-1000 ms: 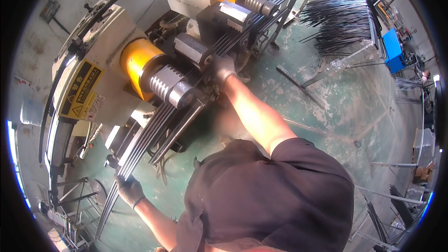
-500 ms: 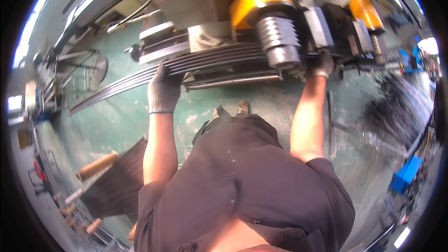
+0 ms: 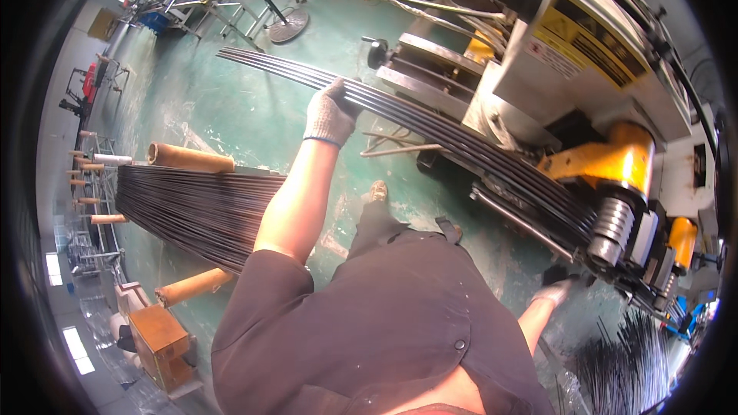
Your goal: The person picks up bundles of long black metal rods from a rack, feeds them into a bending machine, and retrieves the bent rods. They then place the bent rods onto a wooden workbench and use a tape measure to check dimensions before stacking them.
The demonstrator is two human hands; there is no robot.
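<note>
Several long, dark, shiny metal rods (image 3: 400, 111) lie side by side, slanting from the upper left down to the machine (image 3: 615, 184) at the right. My left hand (image 3: 332, 114), in a light knitted glove with a dark palm, is closed around the rods toward their far left end. At the right, their other ends run in beside a ribbed metal cylinder (image 3: 611, 223) under a yellow housing. My right hand (image 3: 555, 290), gloved too, is low beside the machine's front edge, apart from the rods. Its dark fingers look spread, with nothing seen in them.
A large stack of dark rods (image 3: 192, 204) lies at the left between brown rolled posts (image 3: 191, 157). A wooden box (image 3: 157, 330) stands at the lower left. More thin dark rods (image 3: 623, 361) are heaped at the lower right. A round-based stand (image 3: 288, 27) is at the far left.
My view and body have turned left. My right hand has come away from the machine and dropped lower. My left hand still grips the rods.
</note>
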